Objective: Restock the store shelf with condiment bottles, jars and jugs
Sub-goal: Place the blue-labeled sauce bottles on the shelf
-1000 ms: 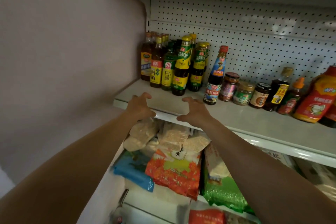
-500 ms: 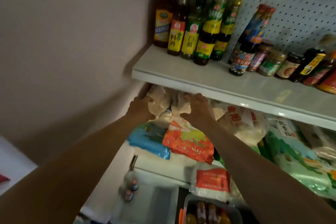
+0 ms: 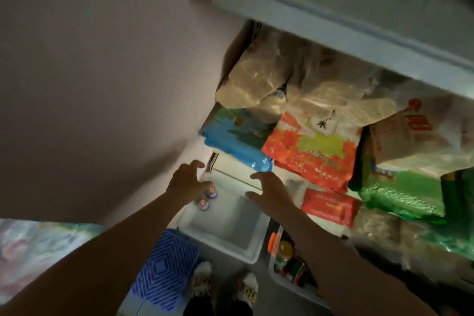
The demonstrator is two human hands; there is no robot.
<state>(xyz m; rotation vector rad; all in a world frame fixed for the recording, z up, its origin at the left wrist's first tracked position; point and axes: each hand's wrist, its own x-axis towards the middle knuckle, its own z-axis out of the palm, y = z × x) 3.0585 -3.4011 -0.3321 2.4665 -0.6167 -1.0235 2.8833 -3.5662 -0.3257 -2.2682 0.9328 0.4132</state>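
Bottles [image 3: 207,197] in bin [image 3: 230,241]: red-white caps, unreadable.

Very little print can be read here. The orange bag [image 3: 311,151] carries a white square patch with a single dark character that looks like 米, too smeared to be sure. The red packet [image 3: 329,206] and the clear bag with red print [image 3: 407,131] both show lines of lettering, blurred beyond reading. Two small bottle caps [image 3: 207,197] bear a round red mark, not legible.
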